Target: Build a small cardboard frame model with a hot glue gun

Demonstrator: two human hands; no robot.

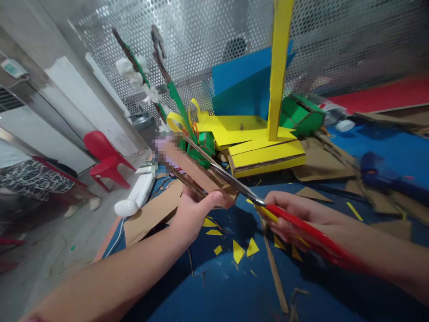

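Note:
My left hand [192, 210] is closed round a long strip of brown cardboard [187, 163] and holds it up above the blue table [234, 286]. My right hand [295, 217] grips scissors [264, 203] with red and yellow handles. The scissor blades reach left into the cardboard strip just past my left thumb. Small yellow paper offcuts [238, 251] lie on the blue surface beneath both hands.
Behind stand a yellow-covered cardboard base [268, 156] with a tall yellow post [279, 67], green folded pieces [301, 114], blue sheets and a perforated metal screen. A blue glue gun [378, 172] lies at right. Red plastic chairs [105, 161] and a person stand at left.

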